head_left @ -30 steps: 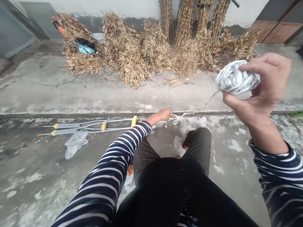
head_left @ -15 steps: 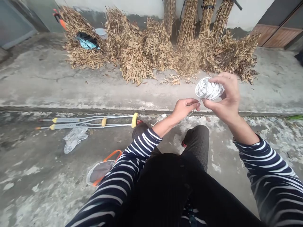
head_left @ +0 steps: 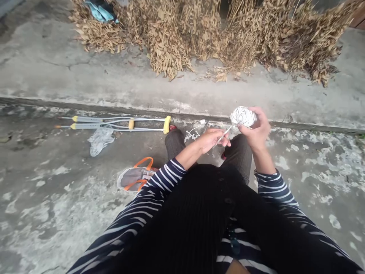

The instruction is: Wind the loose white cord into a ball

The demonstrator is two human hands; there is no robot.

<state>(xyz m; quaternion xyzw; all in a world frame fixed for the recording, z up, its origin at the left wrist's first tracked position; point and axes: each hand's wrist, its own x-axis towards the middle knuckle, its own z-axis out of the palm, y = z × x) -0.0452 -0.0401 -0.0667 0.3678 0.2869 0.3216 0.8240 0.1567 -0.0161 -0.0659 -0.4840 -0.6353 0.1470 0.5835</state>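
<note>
A wound ball of white cord (head_left: 242, 116) sits in my right hand (head_left: 259, 129), thumb below it and fingers behind its far side. From the ball a short taut length of cord (head_left: 227, 131) slants down to my left hand (head_left: 214, 139), whose closed fingers pinch it. On the ground beyond my left hand lies a small white piece with a tangled thin white cord (head_left: 192, 134). Whether that cord joins the one in my hands cannot be made out.
A pair of crutches (head_left: 114, 125) lies on the concrete to the left, beside a crumpled clear plastic bag (head_left: 99, 141). A grey bag with orange handles (head_left: 132, 179) is near my left forearm. Dried plant bundles (head_left: 171, 42) line the raised concrete ledge (head_left: 128, 85) ahead.
Both hands have come down and nearer to my body, the right one also leftward. A short stretch of cord now shows between them. The view has tilted further down.
</note>
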